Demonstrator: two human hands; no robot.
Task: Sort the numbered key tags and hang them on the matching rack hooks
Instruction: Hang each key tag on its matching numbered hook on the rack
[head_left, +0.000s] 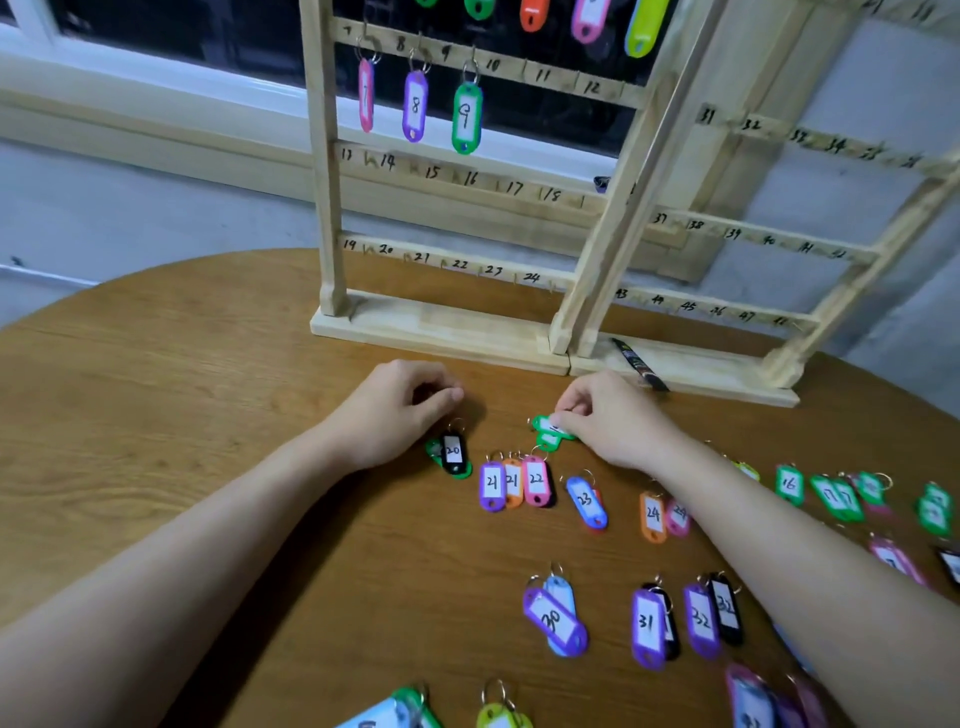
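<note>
Two wooden racks (447, 322) with numbered hooks stand at the back of the round table. Tags 7, 8 and 9 (466, 118) hang on the left rack's second row. My right hand (608, 415) pinches a green tag (550, 428) that lies on the table in front of the rack base. My left hand (400, 410) rests curled beside it, fingers closed, just above a black tag marked 20 (453, 453). Rows of coloured tags lie below: 21, 22 (536, 480), 23, 24, then 30, 31 (648, 626), 32.
A dark marker pen (639, 364) lies on the right rack's base. More green tags, 16 (789, 484) and 17, lie at the right under my forearm. Further tags sit at the near edge. A window ledge runs behind the racks.
</note>
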